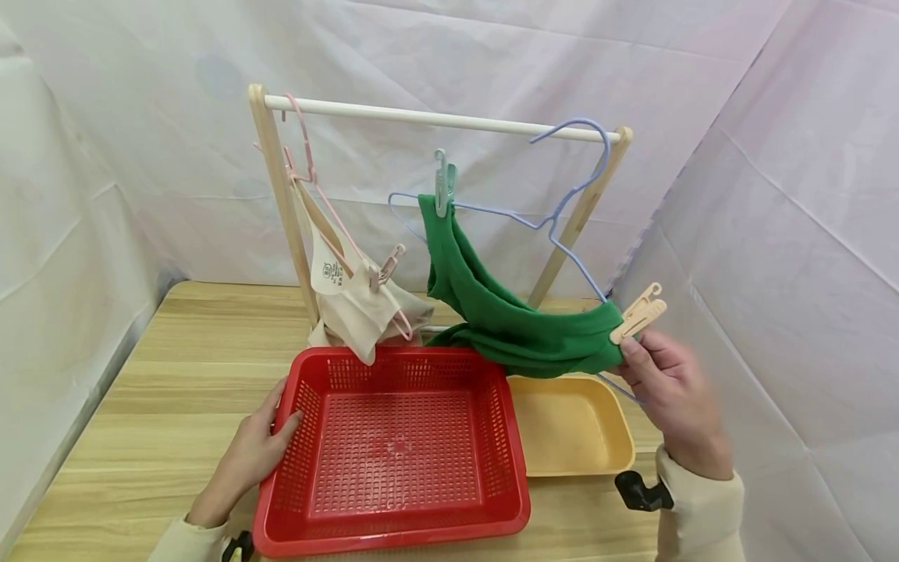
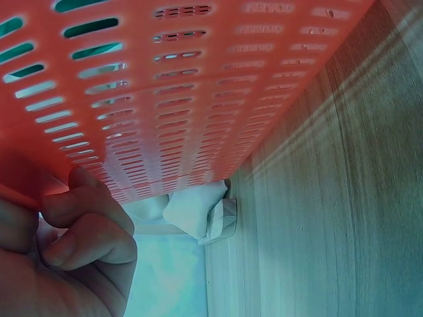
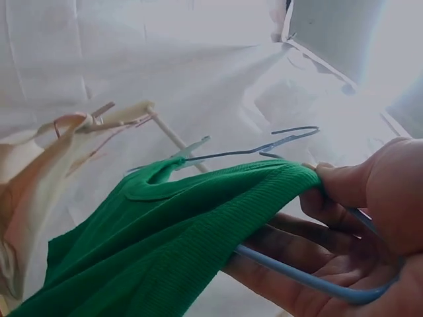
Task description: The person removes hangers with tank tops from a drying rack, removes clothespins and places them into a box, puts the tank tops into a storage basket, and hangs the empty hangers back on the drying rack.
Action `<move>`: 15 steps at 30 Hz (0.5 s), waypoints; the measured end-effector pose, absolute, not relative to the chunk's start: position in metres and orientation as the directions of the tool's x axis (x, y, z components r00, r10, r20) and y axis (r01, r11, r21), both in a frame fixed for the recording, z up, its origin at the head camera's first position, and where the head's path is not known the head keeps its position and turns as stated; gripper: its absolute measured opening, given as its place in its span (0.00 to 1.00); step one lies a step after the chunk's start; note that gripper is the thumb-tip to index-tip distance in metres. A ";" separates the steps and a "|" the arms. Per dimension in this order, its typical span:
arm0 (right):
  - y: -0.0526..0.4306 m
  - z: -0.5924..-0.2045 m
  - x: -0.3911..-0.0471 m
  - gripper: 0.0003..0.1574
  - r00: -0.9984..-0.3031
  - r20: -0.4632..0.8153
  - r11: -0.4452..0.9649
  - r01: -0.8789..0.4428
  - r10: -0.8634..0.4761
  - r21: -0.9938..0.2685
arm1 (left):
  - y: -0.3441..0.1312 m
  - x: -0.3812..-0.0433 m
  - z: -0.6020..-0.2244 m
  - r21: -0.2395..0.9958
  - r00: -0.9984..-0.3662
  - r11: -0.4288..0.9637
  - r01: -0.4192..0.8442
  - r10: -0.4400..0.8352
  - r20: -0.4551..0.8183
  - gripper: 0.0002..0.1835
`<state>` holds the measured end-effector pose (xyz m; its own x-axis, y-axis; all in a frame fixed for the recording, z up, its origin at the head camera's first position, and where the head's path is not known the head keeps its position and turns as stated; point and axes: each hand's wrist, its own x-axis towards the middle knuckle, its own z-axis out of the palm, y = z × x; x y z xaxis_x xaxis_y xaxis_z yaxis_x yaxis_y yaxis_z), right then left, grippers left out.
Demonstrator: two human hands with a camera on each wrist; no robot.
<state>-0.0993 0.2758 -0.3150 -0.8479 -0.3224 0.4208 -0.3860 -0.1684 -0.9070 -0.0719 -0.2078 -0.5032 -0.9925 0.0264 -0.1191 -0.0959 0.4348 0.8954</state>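
My left hand grips the left rim of a red plastic basket, thumb inside and fingers curled beneath the rim in the left wrist view. With thumb and fingers, my right hand pinches the ribbed edge of a green knit garment. The garment drapes over a blue hanger, whose lower loop passes through the right hand. A peach clothespin clips the garment beside the right thumb; a teal clothespin clips its far shoulder. The hanger's hook overlaps the rack rod in the head view.
A wooden rack with a white rod stands behind the basket. On its left hangs a beige garment on a pink hanger, with a pink clothespin. A yellow tray lies right of the basket on the wooden table.
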 end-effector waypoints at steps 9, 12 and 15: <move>0.275 -0.329 -0.097 0.27 -0.774 0.440 -0.402 -0.262 -0.455 -0.877 | -0.208 -0.072 -0.505 0.903 -0.992 0.419 -0.100 0.022 -0.120 0.36; 0.274 -0.332 -0.097 0.29 -0.738 0.464 -0.492 -0.204 -0.490 -0.846 | -0.207 -0.072 -0.505 0.905 -0.993 0.414 -0.095 0.024 -0.115 0.36; 0.271 -0.334 -0.097 0.31 -0.686 0.497 -0.598 -0.111 -0.532 -0.794 | -0.207 -0.073 -0.505 0.906 -0.994 0.414 -0.090 0.022 -0.109 0.36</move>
<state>-0.0972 0.2711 -0.3343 -0.6857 -0.5318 0.4970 -0.1114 -0.5981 -0.7937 -0.0726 -0.2075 -0.5051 -0.9938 0.0224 -0.1093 -0.0903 0.4138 0.9059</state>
